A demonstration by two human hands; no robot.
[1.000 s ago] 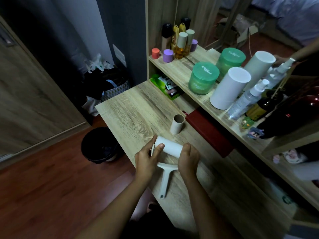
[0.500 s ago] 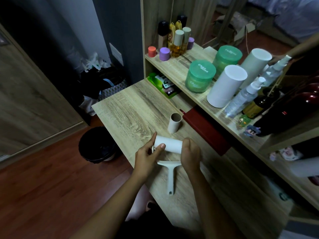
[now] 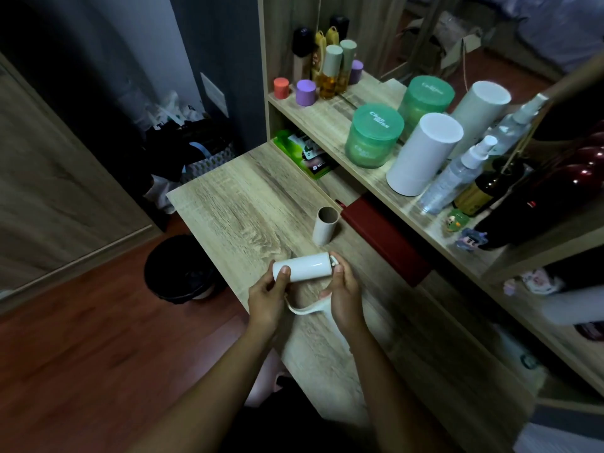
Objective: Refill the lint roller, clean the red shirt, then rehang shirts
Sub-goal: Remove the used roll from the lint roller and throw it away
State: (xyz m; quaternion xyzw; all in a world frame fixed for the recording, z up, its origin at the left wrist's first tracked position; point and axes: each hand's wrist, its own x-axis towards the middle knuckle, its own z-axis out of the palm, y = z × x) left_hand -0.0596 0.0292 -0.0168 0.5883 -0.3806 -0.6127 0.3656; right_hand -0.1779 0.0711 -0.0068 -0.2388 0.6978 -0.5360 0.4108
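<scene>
A white lint-roller refill roll (image 3: 304, 267) lies sideways just above the wooden desk (image 3: 248, 204), held between both hands. My left hand (image 3: 266, 297) grips its left end, thumb on the roll. My right hand (image 3: 344, 295) grips the right end, where the white lint roller frame (image 3: 334, 260) enters the roll. The roller's white handle (image 3: 305, 309) curves below, between my hands. An empty cardboard core (image 3: 324, 225) stands upright on the desk just behind the roll. No shirt is in view.
A dark red book (image 3: 385, 238) lies under the shelf (image 3: 327, 119), right of the core. Green jars (image 3: 372, 135), a white canister (image 3: 421, 155), spray bottles and small bottles crowd the shelf. A black bin (image 3: 178, 269) stands on the floor left of the desk.
The roll has tilted and shifted left over the desk. The handle, earlier pointing straight down toward me, has swung up between my hands. The view has shifted slightly.
</scene>
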